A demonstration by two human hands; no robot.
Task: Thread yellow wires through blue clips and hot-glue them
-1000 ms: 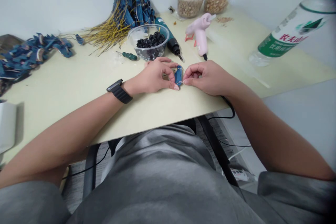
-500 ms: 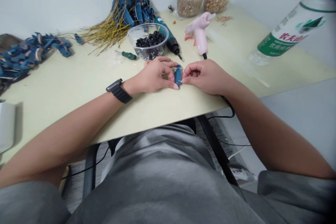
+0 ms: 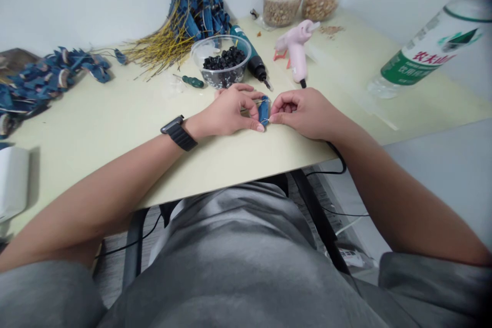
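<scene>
A small blue piece (image 3: 263,109) with thin wires lies between my hands near the table's front edge. My left hand (image 3: 239,108) grips it from the left, thumb at its lower end and fingers along its upper side. A yellowish wire runs from the piece under the left fingers. My right hand (image 3: 298,111) pinches a thin light wire at the lower right of the piece, with thumb and index finger together and the other fingers curled. Just beyond the hands stands a clear plastic bowl (image 3: 197,64) of small black parts (image 3: 225,59).
Behind the bowl lies a green-and-black electric screwdriver (image 3: 255,64). A pink glue gun (image 3: 297,51), a large water bottle (image 3: 413,64) and tubs of tan bits (image 3: 282,10) stand to the right. Blue pieces with yellow wires (image 3: 203,13), more blue pieces (image 3: 49,74) and a green-handled screwdriver (image 3: 192,81) are left.
The whole view has shifted slightly, so things appear a little farther right. Both hands keep nearly the same grip on the blue piece and its wire.
</scene>
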